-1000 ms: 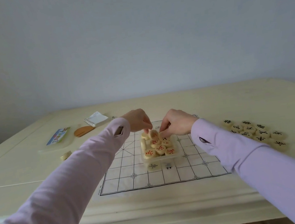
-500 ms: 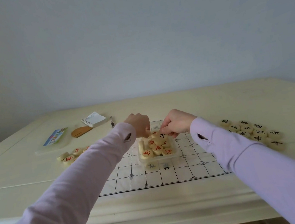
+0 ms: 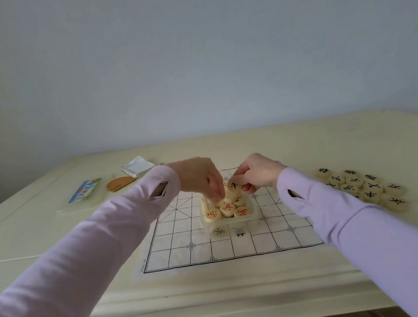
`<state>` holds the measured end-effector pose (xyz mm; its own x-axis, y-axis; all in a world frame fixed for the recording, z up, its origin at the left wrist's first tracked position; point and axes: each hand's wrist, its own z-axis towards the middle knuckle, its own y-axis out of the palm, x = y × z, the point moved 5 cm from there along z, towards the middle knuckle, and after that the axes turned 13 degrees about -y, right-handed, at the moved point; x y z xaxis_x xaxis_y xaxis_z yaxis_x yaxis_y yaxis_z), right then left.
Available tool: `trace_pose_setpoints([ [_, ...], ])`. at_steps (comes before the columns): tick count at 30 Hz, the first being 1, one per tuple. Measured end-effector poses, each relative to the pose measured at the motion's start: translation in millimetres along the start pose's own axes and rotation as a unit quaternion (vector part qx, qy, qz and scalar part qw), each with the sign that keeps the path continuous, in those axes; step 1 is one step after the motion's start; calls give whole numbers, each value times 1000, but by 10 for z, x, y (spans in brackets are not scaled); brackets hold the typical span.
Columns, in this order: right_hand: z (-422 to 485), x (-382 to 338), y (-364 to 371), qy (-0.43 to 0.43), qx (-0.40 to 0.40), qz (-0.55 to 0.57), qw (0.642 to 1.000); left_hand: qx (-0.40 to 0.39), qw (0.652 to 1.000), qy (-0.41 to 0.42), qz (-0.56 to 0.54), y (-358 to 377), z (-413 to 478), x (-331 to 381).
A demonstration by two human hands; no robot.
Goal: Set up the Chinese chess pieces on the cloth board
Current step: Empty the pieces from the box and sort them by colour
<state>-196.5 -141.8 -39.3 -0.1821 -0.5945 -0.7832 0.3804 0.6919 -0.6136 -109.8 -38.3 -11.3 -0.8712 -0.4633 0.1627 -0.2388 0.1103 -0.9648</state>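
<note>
A white cloth board (image 3: 187,250) with a black grid lies on the table. In its middle stands a clear plastic box (image 3: 253,214) holding several round cream chess pieces with red characters (image 3: 226,207). My left hand (image 3: 199,178) reaches down into the box, fingertips among the pieces; what it pinches is hidden. My right hand (image 3: 256,173) holds a black-marked piece (image 3: 233,187) tilted just above the box. A heap of black-marked pieces (image 3: 361,187) lies on the table to the right of the board.
At the back left lie a small spiral notepad (image 3: 136,166), an orange-brown half-round object (image 3: 120,183) and a colourful card on a clear lid (image 3: 84,190). The table's front edge (image 3: 221,312) runs just below the board.
My right hand has lifted a black-marked piece out of the box. My left hand has dipped its fingers back among the pieces. The view has shifted slightly.
</note>
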Motion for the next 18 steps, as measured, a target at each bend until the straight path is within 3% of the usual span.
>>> trace_pose_setpoints([
  [4, -19, 7, -4, -4, 23, 12, 1000, -115, 992, 8, 47, 167, -146, 79],
  [9, -58, 12, -1, -12, 39, 34, 999, -122, 987, -1, 103, 317, -122, 135],
  [14, -99, 20, -10, -17, 39, 55, 998, -66, 991, -2, 115, 336, -80, 164],
  [18, -153, 59, -110, -22, 52, 73, 996, 81, 993, -50, 68, 92, -35, 152],
])
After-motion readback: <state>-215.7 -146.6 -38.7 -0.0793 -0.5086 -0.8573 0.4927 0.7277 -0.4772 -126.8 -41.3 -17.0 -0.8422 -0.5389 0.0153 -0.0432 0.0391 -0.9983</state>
